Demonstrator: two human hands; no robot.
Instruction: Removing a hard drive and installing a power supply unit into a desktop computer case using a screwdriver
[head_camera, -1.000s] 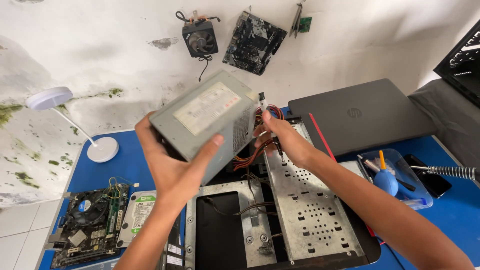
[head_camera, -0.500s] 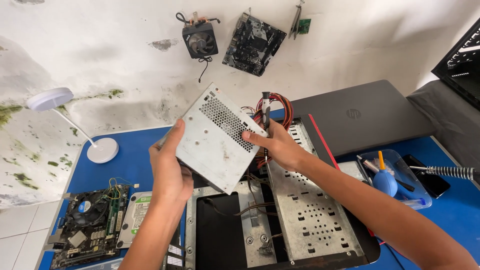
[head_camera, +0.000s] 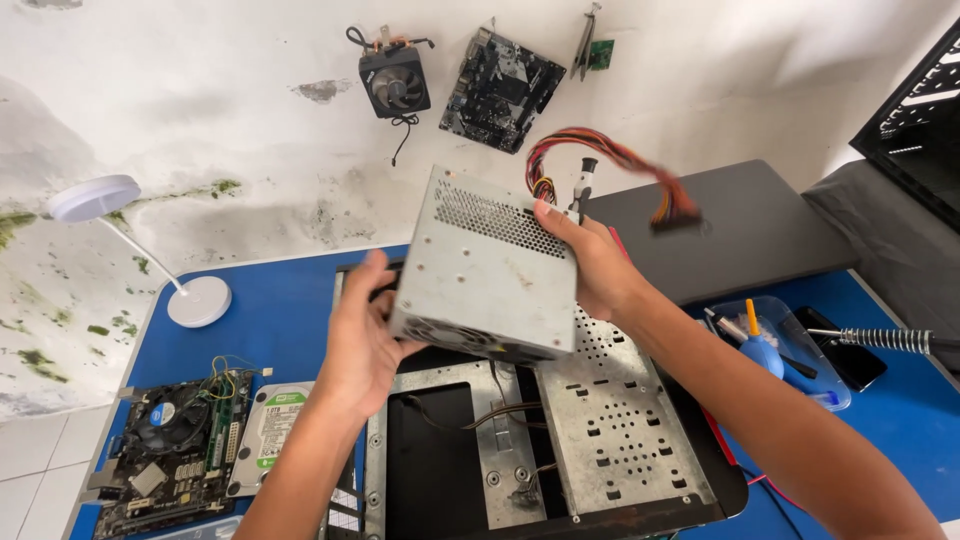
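Hands grip a grey metal power supply (head_camera: 487, 265) clear above the open computer case (head_camera: 600, 440) on the blue desk (head_camera: 270, 300), left hand (head_camera: 362, 340) closed beneath, right hand (head_camera: 592, 262) clasping its far edge, cable bundle (head_camera: 600, 165) already free, unit not yet set down.

Below the hands the open computer case (head_camera: 560, 440) fills the way down — its drive cage (head_camera: 610, 440) and loose wires (head_camera: 500, 410) jut up right under the power supply (head_camera: 490, 265) held by the left hand (head_camera: 365, 335) and right hand (head_camera: 590, 262). Left of the left hand, bare blue table (head_camera: 270, 310) gives room until the desk lamp (head_camera: 190, 290); nearer, the motherboard (head_camera: 175, 455) and hard drive (head_camera: 270, 435) block. Beyond the right hand the cable bundle (head_camera: 610, 165) hangs over a closed laptop (head_camera: 730, 225) — a plastic tray (head_camera: 790, 350) crowds its right.
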